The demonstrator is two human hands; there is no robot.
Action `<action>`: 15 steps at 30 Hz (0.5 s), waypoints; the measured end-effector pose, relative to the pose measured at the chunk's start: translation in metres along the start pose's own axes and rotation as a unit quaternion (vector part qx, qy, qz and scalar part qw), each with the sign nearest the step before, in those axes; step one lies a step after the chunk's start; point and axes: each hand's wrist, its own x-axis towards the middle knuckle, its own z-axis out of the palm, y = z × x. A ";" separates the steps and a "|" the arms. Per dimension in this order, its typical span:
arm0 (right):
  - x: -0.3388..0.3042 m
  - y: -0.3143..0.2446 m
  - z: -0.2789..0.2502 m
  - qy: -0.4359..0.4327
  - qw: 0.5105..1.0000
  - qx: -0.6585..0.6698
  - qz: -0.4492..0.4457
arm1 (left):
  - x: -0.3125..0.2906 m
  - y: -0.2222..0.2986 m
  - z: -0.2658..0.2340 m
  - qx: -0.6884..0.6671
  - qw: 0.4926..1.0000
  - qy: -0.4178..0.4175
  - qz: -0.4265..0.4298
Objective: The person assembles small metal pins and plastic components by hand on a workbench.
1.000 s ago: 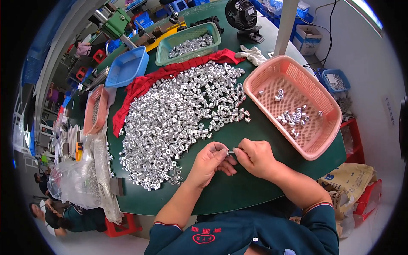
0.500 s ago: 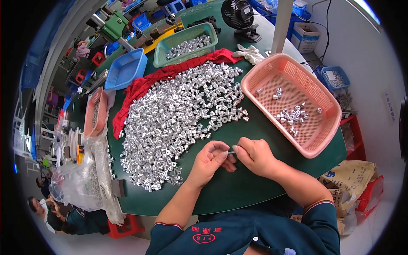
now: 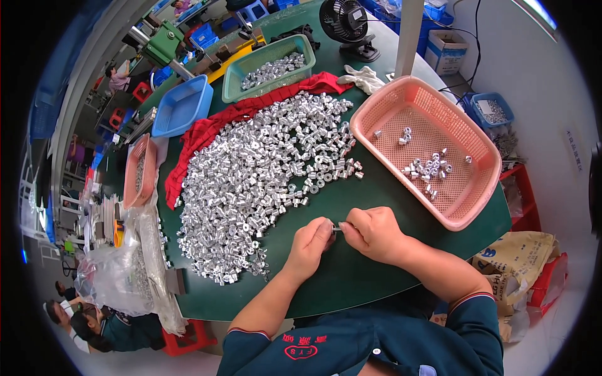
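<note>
My two hands meet over the green table near its front edge. My right hand (image 3: 375, 234) pinches a thin grey metal pin (image 3: 337, 229), which points toward my left hand. With thumb and fingers closed, my left hand (image 3: 310, 245) grips a small silvery piece at the pin's other end. Its shape is mostly hidden by my fingertips, and I cannot tell whether the pin is inside it. Beyond my hands spreads a big heap of short silvery metal sleeves (image 3: 251, 169). To the right stands a pink mesh basket (image 3: 483, 182) with several such sleeves on its bottom.
A red cloth (image 3: 213, 125) edges the heap's far side. Behind it are a green basket (image 3: 233, 84) of metal parts and a blue tray (image 3: 182, 106). A black fan (image 3: 345, 25) and white gloves (image 3: 362, 79) lie farther back. Plastic bags (image 3: 119, 269) hang at left.
My left hand's fingers were loosely spread and are now curled in around the small piece. Less of the pin shows between my hands. The heap and basket look unchanged.
</note>
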 end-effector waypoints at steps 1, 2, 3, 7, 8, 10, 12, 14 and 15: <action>0.001 0.000 0.000 0.000 1.000 0.001 -0.001 | 0.000 -0.001 0.000 -0.074 0.996 -0.005 -0.041; 0.002 0.000 0.000 0.008 0.999 -0.025 -0.033 | -0.001 0.000 0.000 -0.073 0.996 -0.004 -0.041; 0.002 0.001 -0.001 0.016 0.997 -0.052 -0.064 | 0.000 0.001 0.002 -0.132 0.987 -0.009 -0.086; 0.002 -0.002 -0.003 0.017 0.992 -0.084 -0.097 | 0.002 0.007 0.000 -0.214 0.958 -0.025 -0.190; 0.002 -0.003 -0.002 0.017 0.993 -0.075 -0.087 | 0.002 0.008 0.001 -0.215 0.958 -0.025 -0.190; 0.001 -0.003 -0.002 0.017 0.995 -0.067 -0.077 | 0.002 0.009 0.001 -0.218 0.958 -0.029 -0.184; 0.000 -0.002 0.001 0.022 0.998 -0.057 -0.035 | 0.001 0.002 0.003 -0.219 0.963 -0.032 -0.152; -0.001 -0.002 0.001 0.020 0.999 -0.044 -0.012 | 0.001 -0.002 0.004 -0.221 0.967 -0.034 -0.119; -0.001 -0.001 0.001 0.017 0.999 -0.031 0.012 | 0.002 -0.003 0.004 -0.185 0.978 -0.035 -0.085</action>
